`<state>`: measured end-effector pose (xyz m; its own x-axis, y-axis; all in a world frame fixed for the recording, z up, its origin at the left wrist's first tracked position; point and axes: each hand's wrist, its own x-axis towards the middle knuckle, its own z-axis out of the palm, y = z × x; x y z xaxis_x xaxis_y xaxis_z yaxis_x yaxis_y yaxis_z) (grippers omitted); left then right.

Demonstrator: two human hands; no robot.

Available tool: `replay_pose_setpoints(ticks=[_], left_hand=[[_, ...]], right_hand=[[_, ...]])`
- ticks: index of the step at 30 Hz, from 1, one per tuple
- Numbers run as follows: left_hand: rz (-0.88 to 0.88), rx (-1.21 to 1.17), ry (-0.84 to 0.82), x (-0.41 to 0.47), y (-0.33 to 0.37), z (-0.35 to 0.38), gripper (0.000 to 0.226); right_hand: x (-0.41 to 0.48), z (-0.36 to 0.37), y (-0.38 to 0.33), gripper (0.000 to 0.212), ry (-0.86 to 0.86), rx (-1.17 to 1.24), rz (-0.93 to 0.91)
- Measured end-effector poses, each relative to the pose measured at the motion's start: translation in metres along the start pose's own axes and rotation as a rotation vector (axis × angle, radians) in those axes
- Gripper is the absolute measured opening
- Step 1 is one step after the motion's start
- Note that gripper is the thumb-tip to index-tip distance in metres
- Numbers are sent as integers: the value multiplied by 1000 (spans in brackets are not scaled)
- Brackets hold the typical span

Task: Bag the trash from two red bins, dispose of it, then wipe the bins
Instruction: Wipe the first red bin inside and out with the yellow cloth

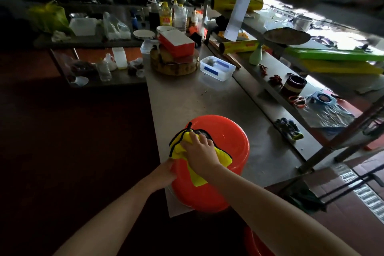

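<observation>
Now glossy red round plastic bin [232,147] base-up on steel worktop [187,97]; right hand [200,153] fingers clenched on yellow black-edged cloth [178,150] beneath; left hand [165,172] fingers grasping bin side.

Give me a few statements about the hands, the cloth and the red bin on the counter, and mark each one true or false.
1. The right hand holds a yellow cloth against the red bin. True.
2. The left hand hangs free of the bin. False: it holds the bin's side.
3. The bin stands on the floor. False: it sits on the steel counter.
4. A clear plastic container sits on the counter beyond the bin. True.
</observation>
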<state>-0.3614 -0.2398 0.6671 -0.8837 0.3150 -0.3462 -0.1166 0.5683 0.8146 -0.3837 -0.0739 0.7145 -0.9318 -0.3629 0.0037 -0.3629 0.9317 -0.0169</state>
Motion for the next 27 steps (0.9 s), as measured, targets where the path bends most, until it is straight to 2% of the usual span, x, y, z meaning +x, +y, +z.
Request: replay_pose_setpoints(ticks=[4,8,13,17,20,23,27], left_hand=[[-15,-72,0,4,0,9,82],[-13,-215,-7,7,-4,14,91],[-94,-196,88,9,5,15,83],[-140,-209,229,21,25,9,70],[-116,-227,293,30,45,6,65],[-70,-132,349,43,57,3,63],[-111,-48,393,63,59,0,57]], right_hand=[[34,-14,2,45,-76,-6,12],[67,-24,12,42,-137,-21,4],[103,-30,36,42,-199,47,35],[121,-33,63,39,-207,95,67],[126,-36,89,37,-205,129,94],[123,-39,119,36,-204,182,135],[115,-38,153,27,-169,281,198]])
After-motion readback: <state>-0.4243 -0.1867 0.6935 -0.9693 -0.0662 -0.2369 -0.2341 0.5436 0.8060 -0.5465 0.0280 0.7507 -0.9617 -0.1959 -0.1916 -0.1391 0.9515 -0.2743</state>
